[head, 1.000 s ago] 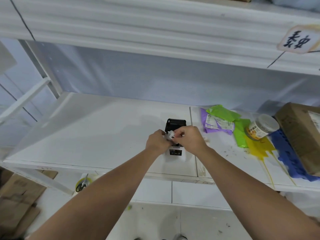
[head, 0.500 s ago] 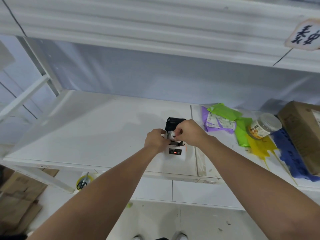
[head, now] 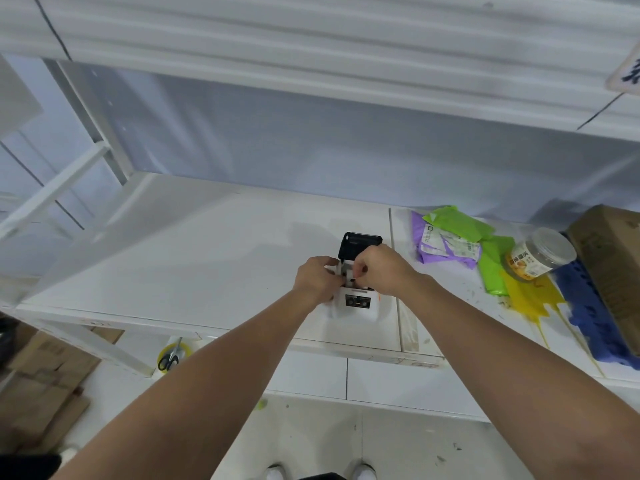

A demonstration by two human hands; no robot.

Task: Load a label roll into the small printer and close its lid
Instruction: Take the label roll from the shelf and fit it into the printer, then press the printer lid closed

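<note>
A small white printer (head: 356,304) stands on the white shelf (head: 194,265), its black lid (head: 360,244) tipped open toward the back. My left hand (head: 317,278) and my right hand (head: 379,271) meet over the open bay, fingers pinched on a small white label roll (head: 348,276) that sits low in the bay. Most of the roll is hidden by my fingers. The printer's front panel shows a dark display.
Green and purple mailer bags (head: 450,237), a clear jar (head: 538,254), yellow and blue bags and a cardboard box (head: 613,268) lie at the right. Scissors on a tape roll (head: 169,356) rest on a lower level. An upper shelf overhangs.
Both hands have lowered the label roll from above the printer down into its open bay. The lid stays open.
</note>
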